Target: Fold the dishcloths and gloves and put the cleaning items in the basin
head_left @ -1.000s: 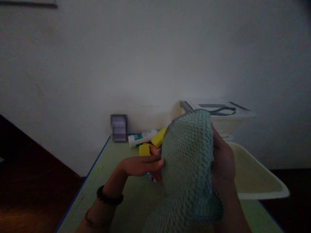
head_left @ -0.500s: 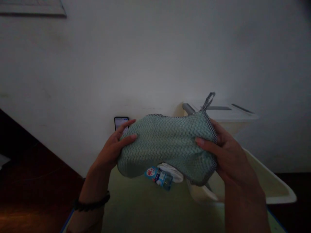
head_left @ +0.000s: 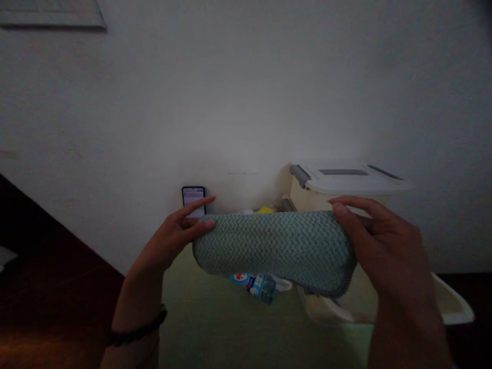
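A pale green textured cleaning cloth (head_left: 272,248) is stretched level between my hands, folded over along its top edge. My left hand (head_left: 179,228) pinches its left end between thumb and fingers, the index finger stretched out above. At the right end, my right hand (head_left: 378,236) grips the cloth's upper corner with the thumb in front. Below and behind the cloth lies a clear blue bottle (head_left: 265,288) with a blue and red label, partly covered. Something white (head_left: 283,284) rests beside it. The cloth's hanging loop does not show.
A phone (head_left: 193,197) leans upright against the wall behind my left hand. To the right stands a cream storage box (head_left: 307,202) with a white lid, and an open cream bin (head_left: 453,302) is in front. Something yellow (head_left: 266,210) peeks over the cloth. All sit on a green table (head_left: 215,328).
The cloth's upper part, with its checked edge and loop, has folded away, leaving a narrower strip. My right hand has moved up to its top corner, uncovering the yellow thing behind.
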The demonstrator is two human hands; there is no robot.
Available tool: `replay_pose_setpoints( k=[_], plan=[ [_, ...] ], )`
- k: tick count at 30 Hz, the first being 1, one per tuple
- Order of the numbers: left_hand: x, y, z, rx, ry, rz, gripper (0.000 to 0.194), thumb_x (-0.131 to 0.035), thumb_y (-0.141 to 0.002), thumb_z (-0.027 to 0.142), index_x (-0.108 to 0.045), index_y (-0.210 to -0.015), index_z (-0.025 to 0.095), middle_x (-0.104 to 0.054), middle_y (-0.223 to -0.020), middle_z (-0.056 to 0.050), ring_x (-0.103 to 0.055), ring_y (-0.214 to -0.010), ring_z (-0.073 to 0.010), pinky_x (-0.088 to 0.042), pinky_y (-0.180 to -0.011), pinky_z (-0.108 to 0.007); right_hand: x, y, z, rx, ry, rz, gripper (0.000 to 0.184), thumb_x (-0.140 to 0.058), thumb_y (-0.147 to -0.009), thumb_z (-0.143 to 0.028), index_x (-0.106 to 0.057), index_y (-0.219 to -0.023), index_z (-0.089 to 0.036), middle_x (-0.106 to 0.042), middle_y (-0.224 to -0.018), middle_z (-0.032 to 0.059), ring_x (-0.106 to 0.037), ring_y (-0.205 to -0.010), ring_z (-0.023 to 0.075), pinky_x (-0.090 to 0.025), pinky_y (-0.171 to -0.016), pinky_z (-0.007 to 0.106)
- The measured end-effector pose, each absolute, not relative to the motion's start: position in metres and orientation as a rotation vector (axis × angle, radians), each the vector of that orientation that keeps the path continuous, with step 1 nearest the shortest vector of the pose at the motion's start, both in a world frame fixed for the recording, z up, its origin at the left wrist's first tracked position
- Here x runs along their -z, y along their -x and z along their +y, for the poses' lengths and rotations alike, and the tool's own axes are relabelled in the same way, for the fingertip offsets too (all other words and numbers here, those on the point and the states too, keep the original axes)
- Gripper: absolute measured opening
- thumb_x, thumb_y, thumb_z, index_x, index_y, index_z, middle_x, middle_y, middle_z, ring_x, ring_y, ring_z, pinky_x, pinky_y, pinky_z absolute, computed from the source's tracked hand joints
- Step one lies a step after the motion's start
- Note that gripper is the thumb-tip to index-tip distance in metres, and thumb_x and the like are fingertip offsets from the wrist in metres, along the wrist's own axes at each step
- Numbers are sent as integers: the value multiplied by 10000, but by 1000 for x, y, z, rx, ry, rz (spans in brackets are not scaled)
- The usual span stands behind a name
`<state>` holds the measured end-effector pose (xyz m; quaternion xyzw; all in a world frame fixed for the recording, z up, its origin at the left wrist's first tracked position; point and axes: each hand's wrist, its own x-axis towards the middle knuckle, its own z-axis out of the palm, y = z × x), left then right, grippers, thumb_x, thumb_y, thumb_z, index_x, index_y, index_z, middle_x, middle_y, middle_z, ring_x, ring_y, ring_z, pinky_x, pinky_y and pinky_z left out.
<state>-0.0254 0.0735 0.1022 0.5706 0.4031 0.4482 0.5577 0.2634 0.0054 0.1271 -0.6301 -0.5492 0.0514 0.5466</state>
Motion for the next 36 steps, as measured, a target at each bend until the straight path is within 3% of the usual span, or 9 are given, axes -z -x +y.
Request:
replay_pose_setpoints(
  k=[5, 9, 12, 18, 24, 26, 28, 31, 36],
  plan=[
    [-100, 26, 77, -1108, -1467, 1057, 326, -715, -691, 242, -662, -1002, 162, -701, -716, -38, -650, -649, -154, -533, -575, -234, -125, -272, 5, -257, 1347, -1361, 242, -636, -757, -407, -680, -967, -294, -690, -758, -4, -626, -631, 163, -486, -486, 247],
    [-100, 23, 78, -1231, -1478, 1005, 364, -784, -578, 135, -693, -926, 188, -703, -828, -29, -647, -749, -147, -545, -654, -221, -126, -275, 1, -482, 1281, -1546, 545, -694, -704, -346, -541, -1223, -282, -667, -954, 38, -637, -774, 204, -539, -561, 296],
    [-99, 23, 79, -1336, -1441, 1015, 360, -784, -586, 138, -696, -929, 203, -701, -862, -26, -647, -789, -154, -549, -677, -216, -130, -275, 0, -423, 1287, -1610, 578, -663, -733, -300, -484, -1281, -264, -597, -1123, 72, -601, -929, 231, -548, -619, 318],
    [-96, 20, 79, -1238, -1393, 912, 515, -748, -639, 150, -612, -1129, 231, -574, -1250, -74, -588, -1055, -222, -539, -781, -233, -126, -268, 7, -399, 1293, -1518, 378, -580, -807, -317, -572, -1183, -275, -655, -896, 36, -611, -654, 172, -511, -473, 279],
    [-102, 8, 76, -1665, -1289, 856, 761, -715, -655, 167, -390, -1319, 345, -642, -1123, -19, -600, -1013, -204, -538, -781, -281, -125, -240, -1, 25, 938, -1277, 536, -595, -776, -98, -507, -1215, -393, -532, -1227, -3, -608, -927, 204, -495, -812, 387],
    [-103, 12, 75, -1821, -1308, 826, 688, -728, -643, 195, -469, -1257, 364, -652, -1083, 11, -575, -1041, -195, -519, -807, -271, -126, -237, -4, 40, 837, -1222, 619, -604, -745, -61, -480, -1238, -413, -424, -1346, -23, -625, -853, 172, -502, -792, 355],
    [-100, 19, 77, -1850, -1352, 801, 533, -748, -623, 241, -593, -1125, 331, -681, -936, 17, -600, -963, -182, -519, -751, -243, -124, -242, -2, -6, 848, -1315, 625, -588, -740, -63, -460, -1263, -383, -558, -1189, -5, -620, -834, 173, -479, -829, 374],
    [-91, 25, 82, -1772, -1406, 820, 307, -772, -595, 234, -695, -891, 259, -640, -615, 32, -615, -670, -138, -507, -608, -215, -120, -253, 6, -12, 945, -1500, 292, -537, -757, -66, -634, -907, -296, -643, -898, 4, -597, -876, 222, -450, -822, 429],
    [-87, 19, 84, -1816, -1447, 876, 172, -745, -639, 218, -703, -806, 220, -704, -859, -7, -634, -802, -150, -507, -727, -234, -123, -252, 5, 47, 852, -1500, 270, -500, -756, -59, -541, -580, -260, -571, -800, 9, -541, -836, 214, -419, -775, 397]
  ],
)
